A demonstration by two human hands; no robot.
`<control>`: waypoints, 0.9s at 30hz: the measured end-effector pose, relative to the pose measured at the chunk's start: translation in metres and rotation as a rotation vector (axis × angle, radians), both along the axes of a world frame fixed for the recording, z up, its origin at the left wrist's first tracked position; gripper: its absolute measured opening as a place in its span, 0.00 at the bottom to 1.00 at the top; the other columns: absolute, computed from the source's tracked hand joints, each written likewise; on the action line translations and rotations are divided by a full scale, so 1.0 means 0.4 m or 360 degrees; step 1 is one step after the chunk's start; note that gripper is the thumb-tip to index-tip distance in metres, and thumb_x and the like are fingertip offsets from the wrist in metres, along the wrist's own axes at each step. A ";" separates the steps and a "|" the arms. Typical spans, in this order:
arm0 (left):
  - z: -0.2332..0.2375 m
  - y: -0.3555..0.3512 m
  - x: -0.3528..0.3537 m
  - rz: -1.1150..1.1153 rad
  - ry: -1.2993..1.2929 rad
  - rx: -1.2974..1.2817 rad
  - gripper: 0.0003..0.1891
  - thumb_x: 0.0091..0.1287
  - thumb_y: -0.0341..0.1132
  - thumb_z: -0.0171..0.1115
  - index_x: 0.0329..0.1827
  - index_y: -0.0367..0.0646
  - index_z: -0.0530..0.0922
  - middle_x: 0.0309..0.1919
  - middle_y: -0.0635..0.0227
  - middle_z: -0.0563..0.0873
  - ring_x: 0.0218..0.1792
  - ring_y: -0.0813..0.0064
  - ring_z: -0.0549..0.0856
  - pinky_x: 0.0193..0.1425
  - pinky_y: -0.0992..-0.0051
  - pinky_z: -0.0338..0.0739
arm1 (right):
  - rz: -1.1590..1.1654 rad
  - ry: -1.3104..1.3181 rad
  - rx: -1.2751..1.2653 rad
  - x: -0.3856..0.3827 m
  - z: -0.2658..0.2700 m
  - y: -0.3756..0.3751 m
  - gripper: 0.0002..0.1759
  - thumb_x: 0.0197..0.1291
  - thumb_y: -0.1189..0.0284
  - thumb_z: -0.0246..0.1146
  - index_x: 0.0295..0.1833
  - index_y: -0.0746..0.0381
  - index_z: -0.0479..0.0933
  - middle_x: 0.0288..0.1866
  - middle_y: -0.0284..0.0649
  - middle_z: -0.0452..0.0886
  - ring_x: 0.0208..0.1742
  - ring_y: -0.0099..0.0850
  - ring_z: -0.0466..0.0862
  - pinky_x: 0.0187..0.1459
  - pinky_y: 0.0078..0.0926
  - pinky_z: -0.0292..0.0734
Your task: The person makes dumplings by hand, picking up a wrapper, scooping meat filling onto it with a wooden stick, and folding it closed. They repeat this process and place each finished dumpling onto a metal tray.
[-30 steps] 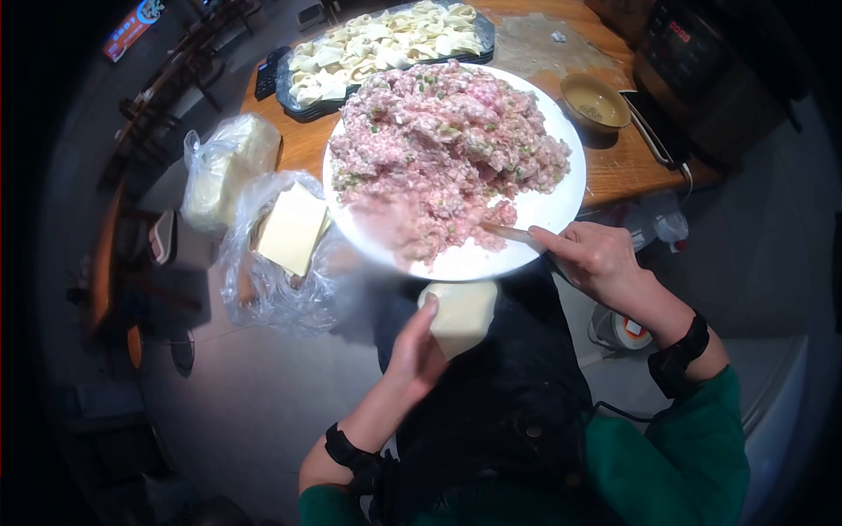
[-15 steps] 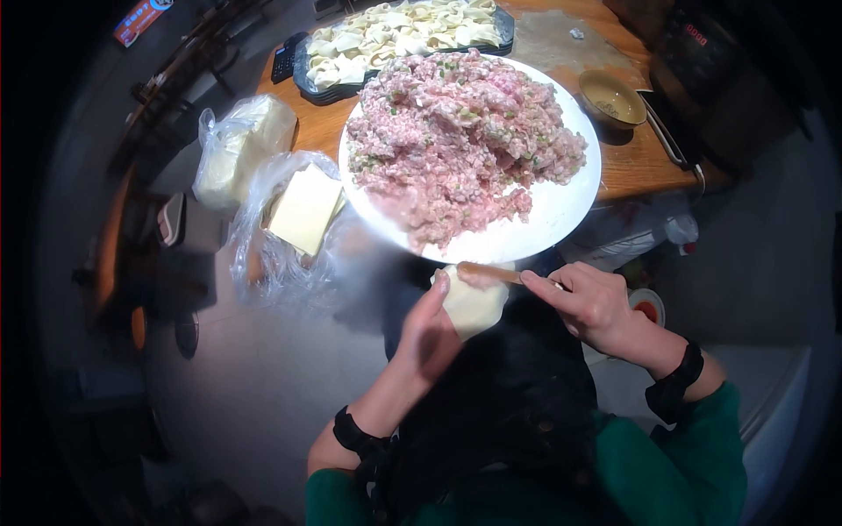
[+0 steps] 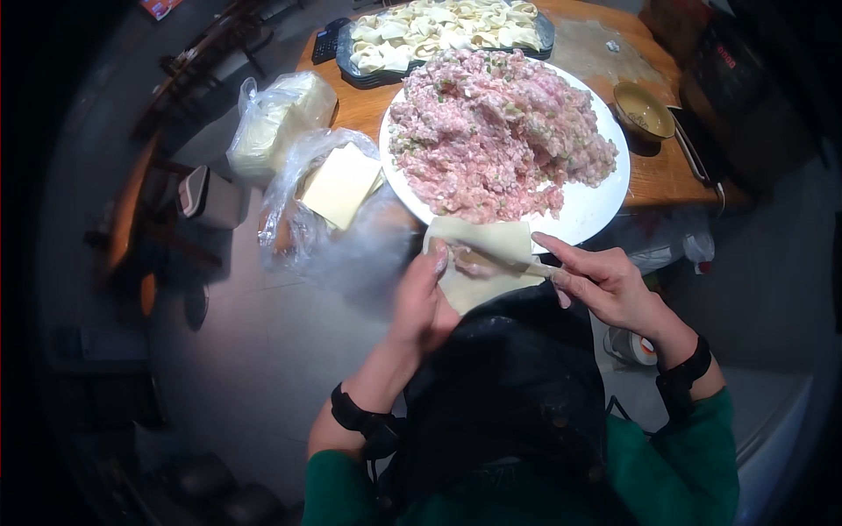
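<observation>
My left hand [image 3: 423, 302] holds a square pale dough wrapper [image 3: 484, 254] flat in front of me. My right hand [image 3: 605, 285] grips a thin wooden stick [image 3: 502, 260] whose tip presses a dab of pink filling onto the wrapper. Just beyond the wrapper a large white plate [image 3: 592, 209] carries a heap of minced pink meat filling [image 3: 500, 136] with green flecks. A dark tray [image 3: 351, 54] of folded dumplings [image 3: 447, 26] sits behind the plate on the wooden table [image 3: 360, 101].
A clear plastic bag with a stack of square wrappers [image 3: 340, 184] lies left of the plate, a second bag [image 3: 274, 123] farther left. A small brown bowl [image 3: 643, 111] stands right of the plate. A dark cooker [image 3: 745, 88] is at the far right. Below is tiled floor.
The stick left the plate's filling and came down onto the wrapper. My left hand raised the wrapper and spread it flat near the plate's edge. The view shifted right.
</observation>
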State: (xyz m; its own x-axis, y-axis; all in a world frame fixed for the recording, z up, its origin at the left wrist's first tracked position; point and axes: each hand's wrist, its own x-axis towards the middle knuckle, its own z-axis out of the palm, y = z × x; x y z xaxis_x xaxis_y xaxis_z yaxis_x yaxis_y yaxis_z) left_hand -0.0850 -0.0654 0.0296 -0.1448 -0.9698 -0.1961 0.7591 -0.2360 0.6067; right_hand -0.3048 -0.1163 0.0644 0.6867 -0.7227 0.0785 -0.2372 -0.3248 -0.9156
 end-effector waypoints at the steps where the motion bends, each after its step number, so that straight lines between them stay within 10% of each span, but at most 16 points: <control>1: 0.004 -0.014 0.010 0.0009 -0.0003 -0.0011 0.24 0.71 0.48 0.42 0.58 0.35 0.62 0.55 0.49 0.72 0.61 0.51 0.69 0.68 0.50 0.60 | 0.0009 -0.0003 -0.0011 0.008 -0.001 -0.010 0.24 0.54 0.84 0.58 0.58 0.61 0.73 0.23 0.39 0.77 0.21 0.25 0.76 0.28 0.21 0.72; 3: 0.007 -0.041 0.034 -0.0174 -0.0026 -0.0703 0.22 0.71 0.47 0.42 0.59 0.38 0.62 0.57 0.48 0.70 0.64 0.49 0.66 0.68 0.49 0.58 | 0.0077 -0.0145 -0.0752 0.023 -0.005 -0.030 0.26 0.49 0.84 0.59 0.58 0.59 0.74 0.23 0.39 0.75 0.21 0.28 0.76 0.29 0.22 0.73; 7: 0.055 -0.042 0.020 0.0076 0.0122 -0.0583 0.29 0.71 0.46 0.43 0.70 0.41 0.53 0.65 0.48 0.62 0.67 0.51 0.61 0.70 0.50 0.54 | -0.0267 0.0084 -0.1682 0.045 0.025 -0.030 0.24 0.42 0.80 0.63 0.50 0.52 0.80 0.23 0.34 0.75 0.23 0.29 0.78 0.23 0.22 0.72; 15: 0.020 -0.041 0.002 0.0178 0.0346 -0.0747 0.31 0.71 0.45 0.45 0.70 0.35 0.50 0.68 0.48 0.57 0.68 0.52 0.61 0.71 0.54 0.55 | -0.0318 0.0139 -0.1742 0.058 -0.001 -0.029 0.23 0.42 0.78 0.62 0.49 0.50 0.81 0.26 0.33 0.76 0.23 0.28 0.76 0.21 0.21 0.70; 17: 0.034 -0.037 -0.011 0.0314 -0.0347 -0.0699 0.30 0.71 0.41 0.47 0.69 0.32 0.50 0.67 0.47 0.60 0.67 0.53 0.63 0.70 0.55 0.58 | -0.0320 0.0154 -0.1712 0.056 -0.014 -0.027 0.23 0.43 0.78 0.62 0.49 0.50 0.81 0.27 0.32 0.77 0.23 0.28 0.76 0.21 0.21 0.70; 27: -0.036 -0.091 0.044 0.0719 -0.0430 -0.0123 0.21 0.70 0.37 0.50 0.60 0.32 0.61 0.52 0.50 0.75 0.53 0.60 0.77 0.60 0.59 0.73 | -0.0714 0.0614 -0.1521 -0.192 -0.010 -0.156 0.18 0.48 0.81 0.61 0.48 0.58 0.78 0.28 0.39 0.78 0.30 0.35 0.80 0.29 0.28 0.74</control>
